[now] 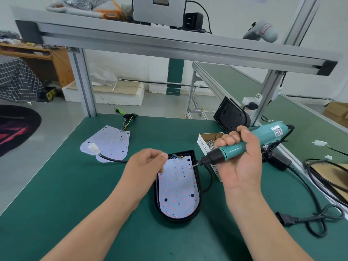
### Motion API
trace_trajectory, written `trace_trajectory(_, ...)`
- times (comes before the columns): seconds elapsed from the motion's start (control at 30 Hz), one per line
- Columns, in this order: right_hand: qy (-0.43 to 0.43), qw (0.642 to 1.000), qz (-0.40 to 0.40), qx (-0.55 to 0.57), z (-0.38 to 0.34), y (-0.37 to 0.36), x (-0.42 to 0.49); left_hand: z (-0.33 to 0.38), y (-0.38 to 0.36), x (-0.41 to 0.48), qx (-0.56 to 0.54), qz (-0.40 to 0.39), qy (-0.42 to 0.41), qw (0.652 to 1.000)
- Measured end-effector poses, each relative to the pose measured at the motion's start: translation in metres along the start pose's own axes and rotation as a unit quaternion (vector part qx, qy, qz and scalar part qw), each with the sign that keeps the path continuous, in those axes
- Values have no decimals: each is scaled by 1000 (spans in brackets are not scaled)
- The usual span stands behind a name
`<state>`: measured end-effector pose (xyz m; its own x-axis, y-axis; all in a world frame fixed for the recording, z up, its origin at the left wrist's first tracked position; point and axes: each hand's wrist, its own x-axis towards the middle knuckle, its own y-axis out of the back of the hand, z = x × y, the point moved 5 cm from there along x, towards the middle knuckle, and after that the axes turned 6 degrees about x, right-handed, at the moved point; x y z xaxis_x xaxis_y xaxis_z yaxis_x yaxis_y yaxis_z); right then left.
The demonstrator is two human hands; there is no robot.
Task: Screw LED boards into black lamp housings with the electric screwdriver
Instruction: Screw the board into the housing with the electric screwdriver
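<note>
Right hand (243,162) grips the electric screwdriver (233,149), bit on the LED board (178,189) inside the black housing (178,220); left hand's (146,164) curled fingers touch the board, grasp unclear.

White LED board (178,187), apparently flat, inside black housing (178,220)

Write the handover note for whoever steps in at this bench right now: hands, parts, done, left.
Left hand: fingers curled at the upper left corner of the LED board; pinch unclear.
Right hand: grips the electric screwdriver, bit at the board's right edge.
Done: board seated in the black housing.
Left: screw this board down; spare boards and a second housing wait.
</note>
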<state>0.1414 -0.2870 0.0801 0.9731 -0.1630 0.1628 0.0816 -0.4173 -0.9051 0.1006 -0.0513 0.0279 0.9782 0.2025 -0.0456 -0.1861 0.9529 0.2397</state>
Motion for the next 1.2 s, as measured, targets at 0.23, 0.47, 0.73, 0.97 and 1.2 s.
trace_trajectory(0.23,10,1000,12,-13,-2,11,8,-14,5,24,253,20,-5,967)
trace_trajectory(0.47,31,999,7,-44,-3,17,16,-10,-7,21,336,14,-9,942)
trace_trajectory(0.73,59,990,-38,-124,0,17,20,-16,1,31,259,-20,7,966)
trace_trajectory(0.97,65,980,-69,-176,9,19,23,-20,3,33,236,-29,9,971)
trace_trajectory(1.2,64,974,-76,-206,15,18,22,-22,2,34,229,-31,8,973)
